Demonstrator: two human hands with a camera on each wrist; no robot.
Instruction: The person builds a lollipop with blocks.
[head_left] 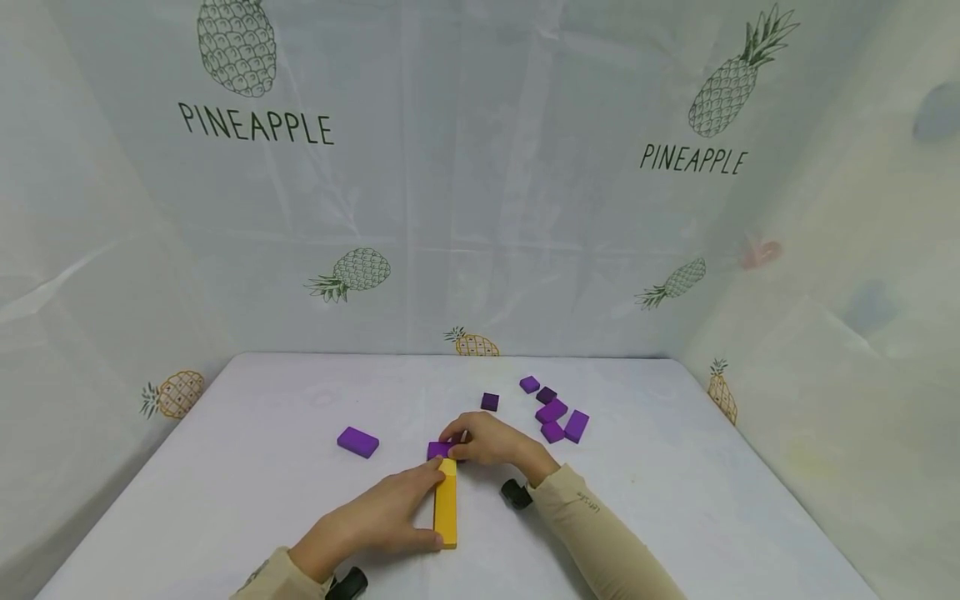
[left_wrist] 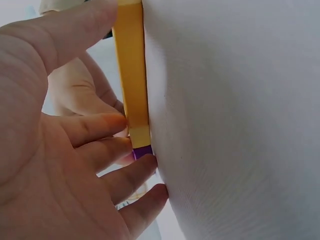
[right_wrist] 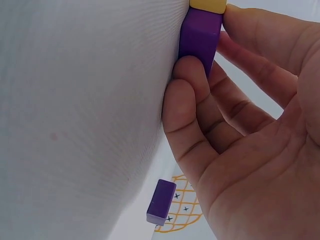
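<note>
A long yellow bar (head_left: 446, 508) lies on the white table, pointing away from me. Along its left side rests my left hand (head_left: 386, 510), thumb at the near end and nearly straight fingertips (left_wrist: 112, 121) toward the far end. Against the bar's far end sits a purple block (right_wrist: 201, 37), in line with it. My right hand (head_left: 489, 439) holds this block, with curled fingers around its far side and the thumb beside the seam with the yellow bar. In the head view the right fingers partly cover the purple block.
One purple block (head_left: 357, 442) lies apart on the left. A dark purple block (head_left: 490, 402) stands beyond the right hand. Farther right is a loose group of several purple blocks (head_left: 551, 411). Pineapple-printed curtains (head_left: 480, 208) enclose the table's back and sides.
</note>
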